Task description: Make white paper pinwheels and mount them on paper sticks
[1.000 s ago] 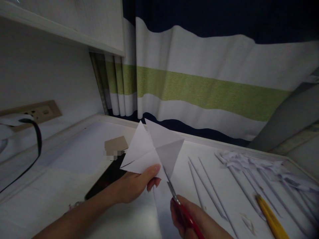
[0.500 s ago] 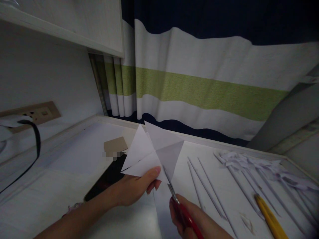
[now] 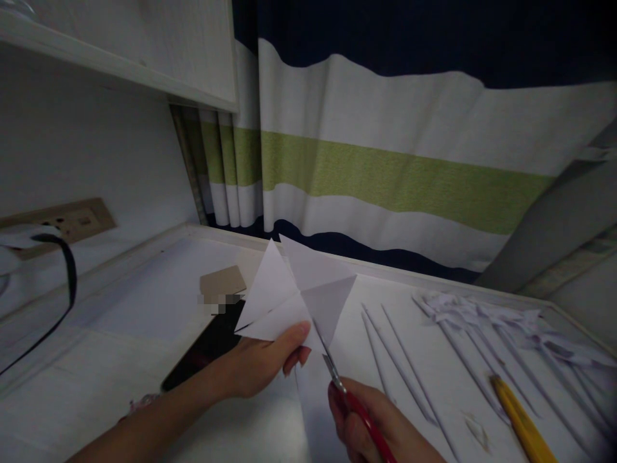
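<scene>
My left hand (image 3: 270,357) pinches a folded white sheet of paper (image 3: 274,296) by its lower edge, thumb on top. The paper has several pointed corners, a slit at the top and a dark line on its left part. My right hand (image 3: 369,418) is wrapped round the red handles of a pair of scissors (image 3: 362,421). Their metal blades point up and reach the paper's lower right edge, just right of my left thumb. The blade tips are partly hidden by the paper.
Thin rolled paper sticks (image 3: 400,360) lie on the right of the desk. Beyond them are more sticks with crumpled paper tops (image 3: 482,315) and a yellow-handled tool (image 3: 523,418). A dark phone-like slab (image 3: 202,347) and a brown card (image 3: 222,283) lie left. A striped curtain (image 3: 385,173) hangs behind.
The scissors' blades look closer together than before, and the right hand's fingers have drawn in slightly. The left hand and the paper hold almost the same place.
</scene>
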A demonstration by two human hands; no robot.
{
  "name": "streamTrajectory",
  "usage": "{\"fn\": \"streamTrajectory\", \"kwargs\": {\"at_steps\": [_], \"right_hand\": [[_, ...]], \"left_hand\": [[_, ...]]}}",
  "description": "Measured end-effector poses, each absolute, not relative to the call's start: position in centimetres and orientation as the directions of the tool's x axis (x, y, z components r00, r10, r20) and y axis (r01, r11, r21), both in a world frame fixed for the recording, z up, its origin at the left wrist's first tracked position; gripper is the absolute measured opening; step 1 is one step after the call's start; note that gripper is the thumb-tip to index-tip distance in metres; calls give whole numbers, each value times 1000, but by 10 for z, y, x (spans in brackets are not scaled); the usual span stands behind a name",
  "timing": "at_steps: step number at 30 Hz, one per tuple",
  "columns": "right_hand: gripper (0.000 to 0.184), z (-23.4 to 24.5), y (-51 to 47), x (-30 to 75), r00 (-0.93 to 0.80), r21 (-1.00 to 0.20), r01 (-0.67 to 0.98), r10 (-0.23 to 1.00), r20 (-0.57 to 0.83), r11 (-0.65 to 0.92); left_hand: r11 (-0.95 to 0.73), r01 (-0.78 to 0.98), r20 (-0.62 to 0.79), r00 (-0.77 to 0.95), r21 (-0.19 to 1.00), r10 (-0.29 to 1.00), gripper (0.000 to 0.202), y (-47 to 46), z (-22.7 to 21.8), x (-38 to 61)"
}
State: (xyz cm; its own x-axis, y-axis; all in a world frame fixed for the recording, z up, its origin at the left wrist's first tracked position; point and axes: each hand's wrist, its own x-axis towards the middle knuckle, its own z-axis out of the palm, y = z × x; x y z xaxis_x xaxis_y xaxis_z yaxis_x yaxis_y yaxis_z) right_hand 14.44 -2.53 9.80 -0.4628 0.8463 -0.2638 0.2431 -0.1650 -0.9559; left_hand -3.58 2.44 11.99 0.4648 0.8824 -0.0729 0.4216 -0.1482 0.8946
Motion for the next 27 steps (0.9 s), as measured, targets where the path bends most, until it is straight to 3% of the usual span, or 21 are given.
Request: {"fn": "streamTrajectory", "kwargs": {"at_steps": [10, 13, 16, 20, 24, 27], "right_hand": [[53, 100, -30, 142, -461, -947, 219, 831, -312, -234], [53, 96, -27, 142, -484, -959, 217, 833, -267, -182], [43, 86, -20, 145, -515, -962, 241, 823, -238, -127], [25, 63, -14, 150, -508, -946, 274, 810, -293, -171], [18, 46, -13, 149, -528, -931, 295, 775, -347, -217], [16, 51, -16, 147, -483, -947, 269, 827, -289, -174]], "left_hand": [[-136, 422, -93, 478, 896, 873, 45, 24, 118, -38], [-142, 432, -97, 486, 890, 869, 45, 24, 120, -38], [-150, 449, -102, 489, 881, 866, 44, 25, 122, -37], [-126, 464, -124, 471, 877, 873, 44, 25, 122, -37], [-125, 477, -136, 475, 870, 869, 44, 25, 123, -37], [-121, 486, -149, 481, 866, 864, 44, 25, 124, -37]]}}
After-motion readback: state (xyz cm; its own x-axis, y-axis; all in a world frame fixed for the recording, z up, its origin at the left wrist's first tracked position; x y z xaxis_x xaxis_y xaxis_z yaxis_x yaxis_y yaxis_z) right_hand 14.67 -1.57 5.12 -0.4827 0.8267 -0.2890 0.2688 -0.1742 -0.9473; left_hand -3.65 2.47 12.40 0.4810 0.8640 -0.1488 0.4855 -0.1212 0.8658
